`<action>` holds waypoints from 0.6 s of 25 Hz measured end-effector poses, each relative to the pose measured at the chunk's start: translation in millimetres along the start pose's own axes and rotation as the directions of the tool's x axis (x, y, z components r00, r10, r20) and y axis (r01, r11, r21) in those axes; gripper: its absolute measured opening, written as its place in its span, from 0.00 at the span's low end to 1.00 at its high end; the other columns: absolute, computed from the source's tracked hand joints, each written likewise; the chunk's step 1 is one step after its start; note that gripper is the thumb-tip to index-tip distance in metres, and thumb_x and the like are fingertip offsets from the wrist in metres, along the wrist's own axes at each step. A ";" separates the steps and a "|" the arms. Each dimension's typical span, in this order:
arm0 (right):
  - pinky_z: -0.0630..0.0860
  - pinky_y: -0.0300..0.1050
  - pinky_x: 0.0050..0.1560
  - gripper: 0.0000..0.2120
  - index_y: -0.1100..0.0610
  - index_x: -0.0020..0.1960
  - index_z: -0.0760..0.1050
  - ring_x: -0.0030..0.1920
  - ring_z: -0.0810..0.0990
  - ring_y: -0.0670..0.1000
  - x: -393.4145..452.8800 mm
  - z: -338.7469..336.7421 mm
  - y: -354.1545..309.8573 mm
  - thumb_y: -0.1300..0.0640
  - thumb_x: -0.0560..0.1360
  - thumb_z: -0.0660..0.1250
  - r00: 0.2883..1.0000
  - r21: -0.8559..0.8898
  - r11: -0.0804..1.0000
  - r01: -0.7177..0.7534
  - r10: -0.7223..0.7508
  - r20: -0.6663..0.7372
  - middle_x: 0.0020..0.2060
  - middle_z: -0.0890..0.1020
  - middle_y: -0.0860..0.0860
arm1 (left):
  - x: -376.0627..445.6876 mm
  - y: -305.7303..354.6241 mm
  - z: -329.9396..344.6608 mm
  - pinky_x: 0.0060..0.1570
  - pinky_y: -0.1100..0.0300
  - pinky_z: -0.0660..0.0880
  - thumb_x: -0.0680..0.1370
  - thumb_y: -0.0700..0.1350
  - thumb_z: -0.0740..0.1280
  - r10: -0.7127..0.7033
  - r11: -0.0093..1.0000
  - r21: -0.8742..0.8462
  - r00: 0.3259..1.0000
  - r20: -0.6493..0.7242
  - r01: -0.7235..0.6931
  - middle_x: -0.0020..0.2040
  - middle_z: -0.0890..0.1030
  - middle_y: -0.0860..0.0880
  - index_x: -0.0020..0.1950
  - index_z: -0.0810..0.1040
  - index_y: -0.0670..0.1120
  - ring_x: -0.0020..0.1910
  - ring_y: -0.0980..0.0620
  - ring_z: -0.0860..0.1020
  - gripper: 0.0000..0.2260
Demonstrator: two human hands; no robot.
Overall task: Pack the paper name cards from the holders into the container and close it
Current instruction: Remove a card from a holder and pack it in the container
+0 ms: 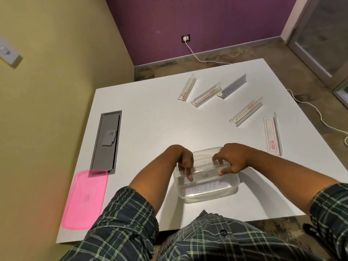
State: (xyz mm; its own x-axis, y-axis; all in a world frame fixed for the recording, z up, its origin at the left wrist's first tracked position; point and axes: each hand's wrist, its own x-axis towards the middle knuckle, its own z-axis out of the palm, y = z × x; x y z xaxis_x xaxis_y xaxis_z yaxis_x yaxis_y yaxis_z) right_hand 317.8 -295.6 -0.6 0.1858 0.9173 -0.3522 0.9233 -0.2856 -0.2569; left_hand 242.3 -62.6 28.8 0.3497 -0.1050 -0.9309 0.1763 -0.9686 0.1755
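A clear plastic container (208, 197) stands open on the white table near its front edge. A paper card with handwriting (207, 187) lies inside it. Both hands hold a clear holder (206, 167) just above the container. My left hand (183, 159) pinches the "DOG" card (204, 176) at its left end, fingers pointing down. My right hand (233, 159) grips the holder's right end. The pink lid (85, 198) lies flat at the table's front left corner. Farther back, another holder (232, 87) still carries a written card.
Several empty clear holders lie scattered at the back right: one (186, 89), a second (206, 95), a third (245, 112), and a flat one (273, 135) near the right edge. A grey cable hatch (106, 140) is set into the table's left side.
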 end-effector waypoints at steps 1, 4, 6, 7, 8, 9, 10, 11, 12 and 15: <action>0.73 0.44 0.49 0.28 0.48 0.61 0.75 0.47 0.80 0.52 0.8 2.2 -1.8 0.30 0.72 0.65 1.000 -0.041 0.999 0.014 -0.014 0.002 0.49 0.83 0.45 | 5.2 1.2 6.3 0.35 0.63 0.73 0.70 0.50 0.80 0.010 1.000 0.029 1.000 -0.023 -0.009 0.56 0.84 0.45 0.64 0.79 0.41 0.48 0.48 0.81 0.26; 0.74 0.47 0.50 0.30 0.50 0.62 0.75 0.48 0.79 0.55 5.9 10.1 -7.3 0.29 0.71 0.64 0.999 -0.148 0.989 0.023 -0.017 0.039 0.47 0.83 0.49 | 15.3 1.1 23.0 0.32 0.63 0.70 0.72 0.48 0.78 0.040 0.995 0.092 0.996 -0.078 -0.032 0.45 0.79 0.47 0.56 0.81 0.41 0.40 0.49 0.76 0.17; 0.73 0.48 0.49 0.30 0.51 0.61 0.75 0.48 0.79 0.56 10.5 15.4 -11.0 0.28 0.71 0.64 0.997 -0.197 0.980 0.024 -0.010 0.072 0.47 0.82 0.53 | 19.8 -1.4 32.4 0.40 0.61 0.71 0.72 0.45 0.77 0.060 0.996 0.065 0.994 -0.091 -0.055 0.40 0.77 0.48 0.48 0.79 0.42 0.38 0.49 0.74 0.11; 0.73 0.48 0.49 0.30 0.52 0.59 0.76 0.48 0.78 0.57 12.5 17.4 -13.0 0.29 0.71 0.64 0.996 -0.215 0.976 0.028 -0.008 0.091 0.47 0.81 0.55 | 20.3 -2.6 36.4 0.43 0.61 0.71 0.73 0.43 0.77 0.070 0.997 0.038 0.993 -0.098 -0.067 0.41 0.77 0.47 0.47 0.78 0.43 0.40 0.48 0.74 0.10; 0.72 0.48 0.48 0.30 0.53 0.58 0.76 0.48 0.78 0.57 13.8 19.1 -14.8 0.29 0.71 0.64 0.994 -0.229 0.973 0.030 -0.004 0.112 0.47 0.81 0.55 | 20.2 -3.3 39.7 0.43 0.62 0.70 0.73 0.42 0.77 0.078 0.997 0.019 0.991 -0.110 -0.076 0.42 0.77 0.47 0.46 0.77 0.43 0.42 0.48 0.74 0.10; 0.71 0.48 0.47 0.29 0.53 0.57 0.76 0.48 0.78 0.58 15.1 20.8 -16.6 0.30 0.71 0.64 0.992 -0.238 0.971 0.026 0.005 0.130 0.47 0.81 0.56 | 20.2 -3.6 42.6 0.41 0.63 0.69 0.73 0.41 0.76 0.086 0.996 0.021 0.989 -0.125 -0.084 0.42 0.77 0.46 0.45 0.76 0.42 0.42 0.47 0.74 0.09; 0.71 0.48 0.47 0.29 0.53 0.57 0.76 0.48 0.78 0.58 15.8 22.5 -18.4 0.30 0.71 0.65 0.990 -0.247 0.969 0.017 0.019 0.139 0.47 0.81 0.56 | 20.3 -3.4 45.3 0.38 0.63 0.68 0.73 0.42 0.76 0.091 0.995 0.043 0.986 -0.142 -0.085 0.41 0.76 0.46 0.44 0.76 0.43 0.41 0.47 0.73 0.10; 0.70 0.48 0.46 0.28 0.54 0.57 0.76 0.48 0.78 0.58 16.6 23.3 -19.9 0.31 0.71 0.65 0.989 -0.258 0.966 0.004 0.034 0.143 0.47 0.81 0.56 | 20.3 -2.8 47.6 0.38 0.63 0.69 0.73 0.44 0.76 0.094 0.993 0.083 0.982 -0.165 -0.081 0.40 0.76 0.46 0.43 0.76 0.43 0.40 0.48 0.73 0.10; 0.69 0.47 0.46 0.28 0.54 0.57 0.76 0.48 0.79 0.58 17.4 23.7 -21.8 0.31 0.72 0.64 0.988 -0.273 0.962 -0.007 0.049 0.148 0.47 0.81 0.57 | 20.5 -2.8 50.0 0.41 0.62 0.70 0.73 0.47 0.76 0.095 0.989 0.131 0.976 -0.195 -0.070 0.41 0.77 0.47 0.45 0.77 0.43 0.41 0.48 0.74 0.11; 0.70 0.48 0.50 0.27 0.54 0.56 0.76 0.48 0.80 0.58 19.7 27.1 -28.4 0.32 0.74 0.61 0.975 -0.323 0.946 0.001 0.072 0.212 0.48 0.83 0.56 | 22.7 -5.8 58.2 0.46 0.57 0.74 0.72 0.52 0.76 0.100 0.973 0.229 0.944 -0.316 -0.027 0.45 0.81 0.47 0.54 0.82 0.43 0.46 0.46 0.78 0.17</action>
State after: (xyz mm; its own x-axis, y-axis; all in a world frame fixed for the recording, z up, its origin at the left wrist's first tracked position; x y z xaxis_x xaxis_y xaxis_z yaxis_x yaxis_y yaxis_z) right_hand 286.2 -276.9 -24.6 0.1760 0.8145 -0.5529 0.9825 -0.1799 0.0476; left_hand 195.7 -72.5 -12.0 0.6382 -0.1251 -0.7597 -0.0487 -0.9913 0.1224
